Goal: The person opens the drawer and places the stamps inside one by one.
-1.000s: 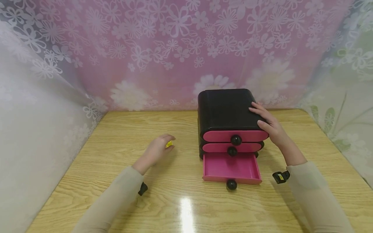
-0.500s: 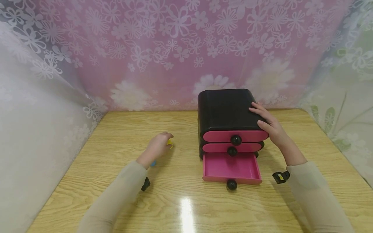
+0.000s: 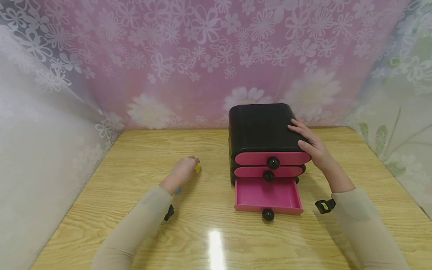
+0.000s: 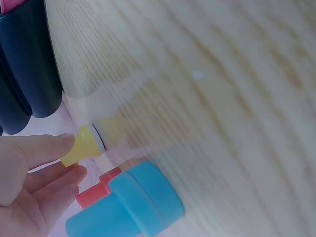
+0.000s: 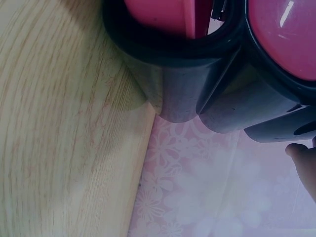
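Observation:
My left hand (image 3: 181, 172) pinches a small yellow piece (image 4: 85, 146) with a pale band near its base, shaped like a toy stamp. It is low over the wooden table; whether it touches the wood I cannot tell. Close by, in the left wrist view, stand a larger blue piece (image 4: 133, 200) of similar shape and a red piece (image 4: 98, 189) partly hidden behind it. My right hand (image 3: 314, 144) rests on the right top edge of a black mini drawer cabinet (image 3: 263, 125), fingers extended. Its bottom pink drawer (image 3: 266, 193) is pulled out and looks bare inside.
The upper drawer (image 3: 253, 158) and middle drawer (image 3: 248, 171) are pushed in, each with a round black knob. The wooden table (image 3: 135, 150) runs back to a pink flowered curtain (image 3: 189, 75). A pale curtain (image 3: 50, 131) hangs on the left.
My left hand has shifted slightly, its fingers drawing in around the yellow piece. Part of the blue piece has come into view beneath the left wrist. My right hand and the cabinet stay put.

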The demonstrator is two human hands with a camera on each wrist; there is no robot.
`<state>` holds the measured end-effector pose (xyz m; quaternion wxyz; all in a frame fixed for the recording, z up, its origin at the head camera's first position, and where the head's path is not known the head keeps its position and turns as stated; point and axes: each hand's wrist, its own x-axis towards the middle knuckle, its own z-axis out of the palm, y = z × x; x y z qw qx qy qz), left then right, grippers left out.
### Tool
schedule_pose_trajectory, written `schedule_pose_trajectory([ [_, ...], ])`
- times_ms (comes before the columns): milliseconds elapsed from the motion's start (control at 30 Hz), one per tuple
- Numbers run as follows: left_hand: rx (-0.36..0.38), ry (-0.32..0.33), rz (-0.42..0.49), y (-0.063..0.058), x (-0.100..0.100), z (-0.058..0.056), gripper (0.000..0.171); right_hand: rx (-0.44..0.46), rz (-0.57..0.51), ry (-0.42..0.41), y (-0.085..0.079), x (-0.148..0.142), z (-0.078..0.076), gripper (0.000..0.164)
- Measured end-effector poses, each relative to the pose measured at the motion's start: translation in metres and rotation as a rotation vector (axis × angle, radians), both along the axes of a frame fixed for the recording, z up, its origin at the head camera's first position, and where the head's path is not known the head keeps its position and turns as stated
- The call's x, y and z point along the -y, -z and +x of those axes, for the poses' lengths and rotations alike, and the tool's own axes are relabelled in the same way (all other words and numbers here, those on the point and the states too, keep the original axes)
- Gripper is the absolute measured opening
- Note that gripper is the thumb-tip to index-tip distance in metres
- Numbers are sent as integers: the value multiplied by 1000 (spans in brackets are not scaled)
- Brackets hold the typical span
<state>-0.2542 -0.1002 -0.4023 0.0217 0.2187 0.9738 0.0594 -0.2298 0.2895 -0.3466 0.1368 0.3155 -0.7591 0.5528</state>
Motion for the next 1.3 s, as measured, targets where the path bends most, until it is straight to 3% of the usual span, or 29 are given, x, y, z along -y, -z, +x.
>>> schedule_pose_trajectory([
  [700, -52, 44, -3, -2, -2, 2, 18, 3, 10, -1, -1, 0, 0, 41],
  [1000, -82, 45, 99, -5, 1, 9, 24, -1, 23, 7, -1, 1, 0, 41],
  [1300, -134, 133, 214, -10, 0, 21, 23, 0, 13, 6, 0, -1, 0, 40],
])
